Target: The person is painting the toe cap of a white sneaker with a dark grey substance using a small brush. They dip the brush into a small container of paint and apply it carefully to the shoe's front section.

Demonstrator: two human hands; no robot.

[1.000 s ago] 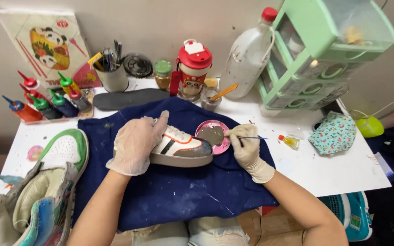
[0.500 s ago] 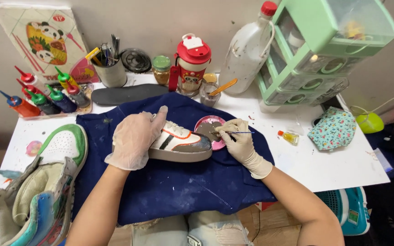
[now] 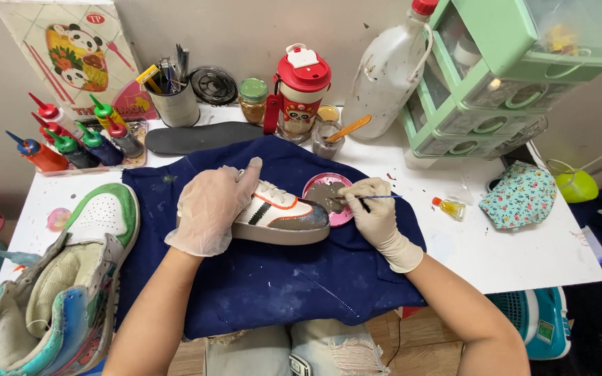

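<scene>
A small white sneaker [image 3: 280, 216] with dark stripes and a grey-painted toe lies on a navy cloth [image 3: 273, 278]. My gloved left hand [image 3: 210, 205] rests over its heel and laces, holding it still. My gloved right hand [image 3: 374, 216] pinches a thin blue paintbrush [image 3: 377, 198]. The brush tip touches the grey paint in a pink dish [image 3: 329, 195] just behind the shoe's toe.
A large green-and-white high-top [image 3: 57, 292] lies at the left. Squeeze paint bottles [image 3: 71, 139], a cup of brushes [image 3: 172, 97], a black insole [image 3: 200, 137], a red tumbler [image 3: 301, 90], a plastic jug [image 3: 384, 76], green drawers [image 3: 503, 69] and a floral pouch [image 3: 520, 195] line the white table [image 3: 496, 251].
My right hand has brought the brush from the right side of the dish to the paint in it. The left hand stays on the sneaker.
</scene>
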